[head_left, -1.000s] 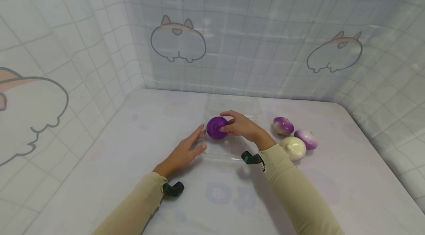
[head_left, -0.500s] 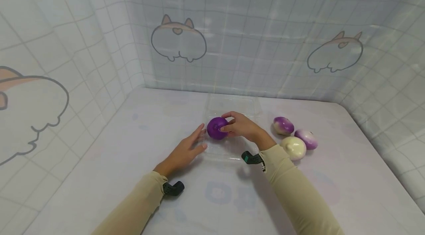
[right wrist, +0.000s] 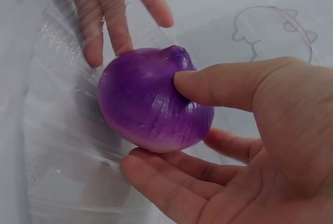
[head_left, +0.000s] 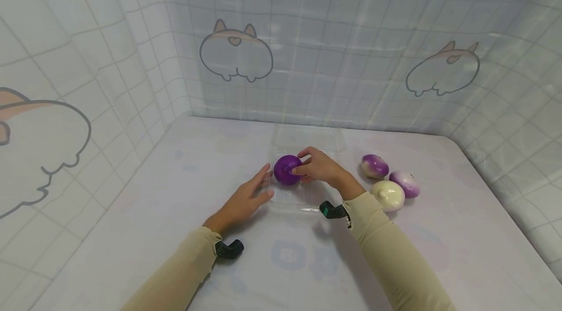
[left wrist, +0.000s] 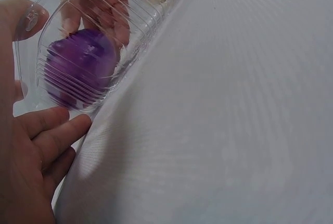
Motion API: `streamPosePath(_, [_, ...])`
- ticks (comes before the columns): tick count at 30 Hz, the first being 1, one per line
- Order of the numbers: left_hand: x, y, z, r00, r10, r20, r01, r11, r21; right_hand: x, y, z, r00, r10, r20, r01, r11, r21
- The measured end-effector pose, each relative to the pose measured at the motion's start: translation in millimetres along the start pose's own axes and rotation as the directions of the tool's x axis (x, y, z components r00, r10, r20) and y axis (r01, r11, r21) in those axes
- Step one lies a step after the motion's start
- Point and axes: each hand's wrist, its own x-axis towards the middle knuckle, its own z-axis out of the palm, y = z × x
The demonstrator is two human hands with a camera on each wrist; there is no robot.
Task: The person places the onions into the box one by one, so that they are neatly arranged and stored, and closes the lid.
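Observation:
A purple onion [head_left: 287, 170] sits in the left part of a clear plastic container [head_left: 290, 198], whose lid [head_left: 309, 136] lies folded back. My right hand [head_left: 322, 169] holds the onion from the right, the thumb on its upper surface near the tip and the other fingers round its lower side, as the right wrist view shows. My left hand [head_left: 246, 201] is at the container's left wall with fingers extended. Through the ribbed wall in the left wrist view, the onion [left wrist: 80, 67] shows close to my left fingertips [left wrist: 80, 125].
To the right of the container lie two purple-and-white onions [head_left: 374, 166] and a pale one [head_left: 388, 196], grouped together. They rest on a white-covered table [head_left: 193, 155]. A white gridded curtain [head_left: 325, 57] stands along the back and sides.
The right index finger has shifted slightly to the right over the onion. The onion, the container and the left hand stay nearly where they were.

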Motion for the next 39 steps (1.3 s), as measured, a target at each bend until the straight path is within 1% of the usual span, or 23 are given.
streamPosePath(8, [0.2, 0.0, -0.2, 1.0, 0.001, 0.005, -0.001, 1.0, -0.005, -1.6, -2.1, -1.4, 1.0, -0.013, -0.001, 0.013, 1.0, -0.018])
streamPosePath(22, [0.2, 0.9, 0.7, 1.0, -0.005, -0.001, 0.005, 1.0, -0.001, -7.9, -4.5, -5.9, 1.0, -0.023, -0.011, 0.023, 1.0, 0.008])
streamPosePath(31, [-0.9, 3.1, -0.3, 1.0, -0.015, 0.005, 0.015, 1.0, -0.007, -7.1, -2.9, -5.7, 1.0, -0.022, 0.002, 0.022, 1.0, 0.016])
streamPosePath(35, [-0.9, 2.7, -0.3, 1.0, -0.009, 0.004, 0.009, 1.0, -0.004, -8.2, -1.2, -8.1, 1.0, -0.026, -0.013, 0.026, 1.0, 0.001])
streamPosePath(39, [-0.9, 3.6, -0.8, 1.0, 0.002, 0.001, -0.002, 1.0, 0.004, -13.2, -2.0, -10.8, 0.997, -0.042, -0.057, 0.04, 0.999, -0.026])
